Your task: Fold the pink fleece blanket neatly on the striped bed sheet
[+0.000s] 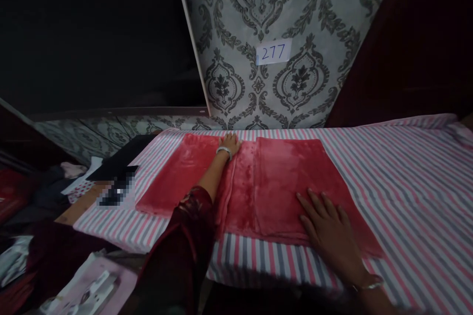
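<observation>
A plush red blanket (284,172) lies on a striped sheet, both its sides folded in toward the middle. A narrow strip of its lower layer shows between the two flaps. My left hand (230,144) rests on the far inner edge of the left flap, fingers spread and pointing away from me. On the near right part of the blanket lies my right hand (328,229), flat with its fingers apart. Neither hand grips the cloth.
The striped sheet (399,182) covers the table and hangs over its near edge. Behind stand a dark television (99,34) and patterned wallpaper with a paper label (274,51) reading 277. Clothes and a pink item (94,280) lie at the lower left.
</observation>
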Action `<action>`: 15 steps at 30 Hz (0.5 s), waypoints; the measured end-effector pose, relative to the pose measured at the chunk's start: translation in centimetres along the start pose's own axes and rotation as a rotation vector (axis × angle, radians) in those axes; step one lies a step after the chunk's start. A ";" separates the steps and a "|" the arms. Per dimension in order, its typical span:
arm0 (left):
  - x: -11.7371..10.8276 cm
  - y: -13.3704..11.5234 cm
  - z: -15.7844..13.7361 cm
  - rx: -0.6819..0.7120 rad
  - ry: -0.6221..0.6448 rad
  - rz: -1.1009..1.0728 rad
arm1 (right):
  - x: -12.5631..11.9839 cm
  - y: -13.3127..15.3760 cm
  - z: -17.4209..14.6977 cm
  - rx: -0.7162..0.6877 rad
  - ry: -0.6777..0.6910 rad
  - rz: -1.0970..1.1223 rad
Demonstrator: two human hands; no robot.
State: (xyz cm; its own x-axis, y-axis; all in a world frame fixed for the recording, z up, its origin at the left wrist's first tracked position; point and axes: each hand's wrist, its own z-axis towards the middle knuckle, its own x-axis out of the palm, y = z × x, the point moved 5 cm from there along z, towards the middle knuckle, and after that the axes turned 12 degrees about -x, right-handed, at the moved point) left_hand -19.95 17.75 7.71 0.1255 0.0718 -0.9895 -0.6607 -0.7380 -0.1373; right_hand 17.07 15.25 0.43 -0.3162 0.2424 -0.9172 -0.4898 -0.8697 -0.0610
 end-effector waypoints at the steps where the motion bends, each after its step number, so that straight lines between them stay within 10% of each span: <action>1: 1.0 0.0 0.2 0.006 0.010 0.003 | 0.1 0.0 -0.1 -0.004 -0.001 0.003; 15: 3.6 0.3 0.5 0.048 0.048 -0.017 | 1.6 -1.0 -1.6 -0.140 -0.112 0.035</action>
State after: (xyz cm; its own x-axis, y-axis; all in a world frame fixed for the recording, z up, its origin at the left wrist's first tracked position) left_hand -20.04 18.11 4.05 0.1716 0.0515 -0.9838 -0.6930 -0.7034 -0.1577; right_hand 18.32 15.83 -1.64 -0.4235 0.2502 -0.8706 -0.3609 -0.9281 -0.0911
